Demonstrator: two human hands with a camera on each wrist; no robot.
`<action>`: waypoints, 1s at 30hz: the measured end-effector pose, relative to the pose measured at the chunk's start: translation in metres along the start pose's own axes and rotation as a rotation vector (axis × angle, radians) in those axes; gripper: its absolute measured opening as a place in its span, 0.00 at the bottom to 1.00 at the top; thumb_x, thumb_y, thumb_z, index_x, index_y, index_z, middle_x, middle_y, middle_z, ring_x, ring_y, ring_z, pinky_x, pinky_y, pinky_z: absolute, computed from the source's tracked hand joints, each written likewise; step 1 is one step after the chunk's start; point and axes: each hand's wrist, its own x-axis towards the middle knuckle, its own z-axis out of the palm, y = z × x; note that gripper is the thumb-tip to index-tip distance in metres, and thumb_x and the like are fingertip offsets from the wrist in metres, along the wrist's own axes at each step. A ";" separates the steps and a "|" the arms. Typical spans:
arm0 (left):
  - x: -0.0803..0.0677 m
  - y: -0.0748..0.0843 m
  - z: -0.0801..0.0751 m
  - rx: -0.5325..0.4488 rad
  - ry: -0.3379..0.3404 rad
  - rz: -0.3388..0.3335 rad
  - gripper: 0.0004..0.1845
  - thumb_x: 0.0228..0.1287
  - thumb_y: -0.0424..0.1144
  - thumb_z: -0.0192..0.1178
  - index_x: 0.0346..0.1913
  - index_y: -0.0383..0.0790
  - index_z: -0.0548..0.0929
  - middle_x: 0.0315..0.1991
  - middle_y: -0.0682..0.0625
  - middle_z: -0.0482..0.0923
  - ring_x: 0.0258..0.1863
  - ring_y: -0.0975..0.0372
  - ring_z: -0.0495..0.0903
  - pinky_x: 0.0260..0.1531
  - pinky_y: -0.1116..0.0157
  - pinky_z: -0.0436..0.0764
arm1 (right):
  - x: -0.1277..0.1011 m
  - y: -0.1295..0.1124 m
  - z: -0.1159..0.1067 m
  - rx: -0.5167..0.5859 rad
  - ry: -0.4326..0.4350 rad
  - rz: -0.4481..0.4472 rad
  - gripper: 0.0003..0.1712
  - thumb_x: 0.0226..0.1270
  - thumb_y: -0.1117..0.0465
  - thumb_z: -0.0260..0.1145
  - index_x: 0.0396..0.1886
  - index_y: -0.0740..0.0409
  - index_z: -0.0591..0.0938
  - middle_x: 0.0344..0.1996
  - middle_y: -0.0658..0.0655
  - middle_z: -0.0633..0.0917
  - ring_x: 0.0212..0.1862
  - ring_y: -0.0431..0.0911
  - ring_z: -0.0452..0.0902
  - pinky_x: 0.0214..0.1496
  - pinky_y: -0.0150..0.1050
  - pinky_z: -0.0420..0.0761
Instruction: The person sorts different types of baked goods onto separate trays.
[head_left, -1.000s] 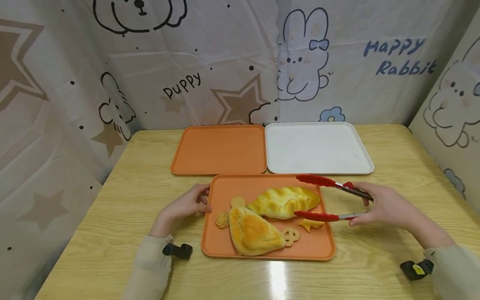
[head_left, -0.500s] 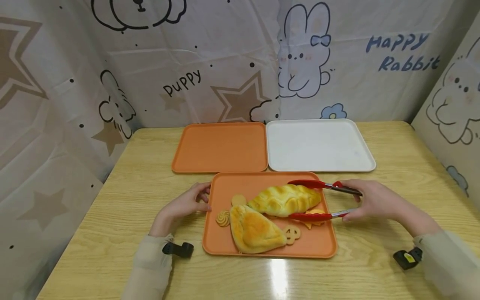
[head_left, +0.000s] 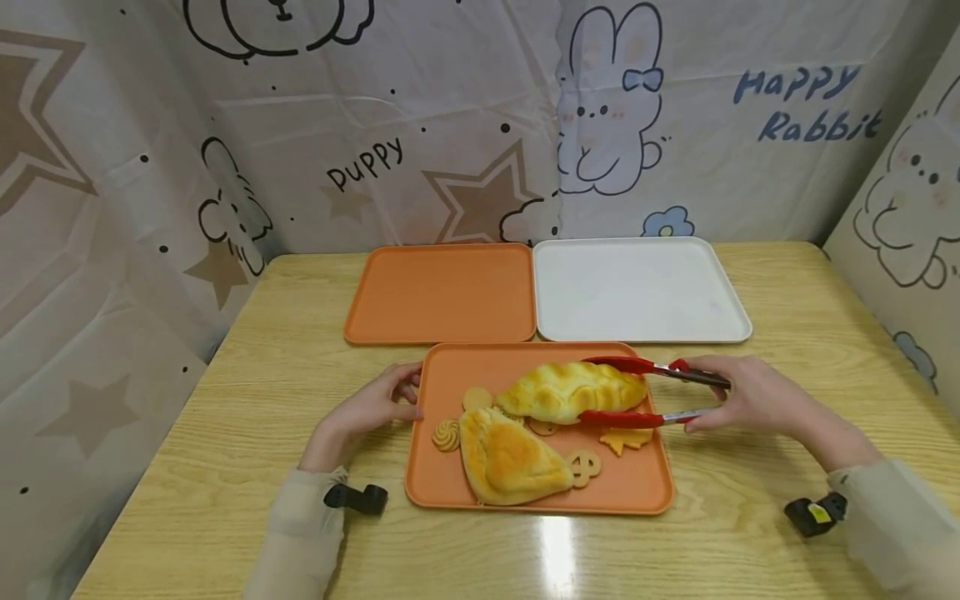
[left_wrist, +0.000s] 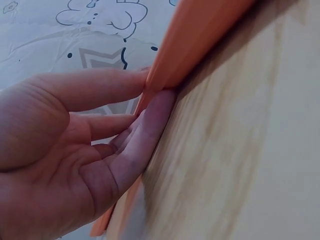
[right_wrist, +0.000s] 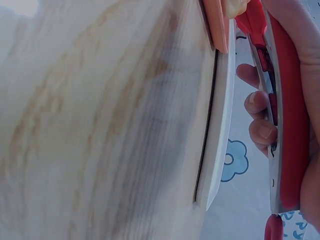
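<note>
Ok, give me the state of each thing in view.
Right hand: gripping the red tongs
Red tongs: spread, one arm either side of the long bread
Long bread: between the red tongs; whether lifted, unclear
Left hand: holding the near orange tray by its left edge
Near orange tray: flat, loaded
Triangular bread: lying on near orange tray
Cookies: scattered, some partly hidden
Far orange tray: flat, empty
White tray: flat, empty

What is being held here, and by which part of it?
The right hand holds the tongs by their handles, which clasp the long bread near its right end. The left hand grips the front tray by its left edge.
</note>
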 end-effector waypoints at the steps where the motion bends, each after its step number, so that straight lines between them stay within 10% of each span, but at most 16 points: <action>1: 0.000 -0.001 0.000 -0.012 0.002 0.008 0.42 0.53 0.30 0.63 0.69 0.32 0.53 0.52 0.38 0.62 0.42 0.55 0.68 0.34 0.68 0.70 | 0.000 0.000 -0.001 0.000 0.005 0.008 0.51 0.33 0.33 0.72 0.55 0.61 0.75 0.18 0.46 0.70 0.21 0.36 0.61 0.24 0.30 0.61; 30: -0.001 -0.004 0.000 -0.043 0.008 0.045 0.42 0.54 0.30 0.63 0.69 0.31 0.52 0.51 0.37 0.64 0.41 0.55 0.70 0.34 0.70 0.71 | 0.007 0.036 -0.021 -0.064 0.140 0.265 0.51 0.37 0.33 0.71 0.56 0.64 0.71 0.19 0.54 0.67 0.23 0.46 0.61 0.21 0.36 0.56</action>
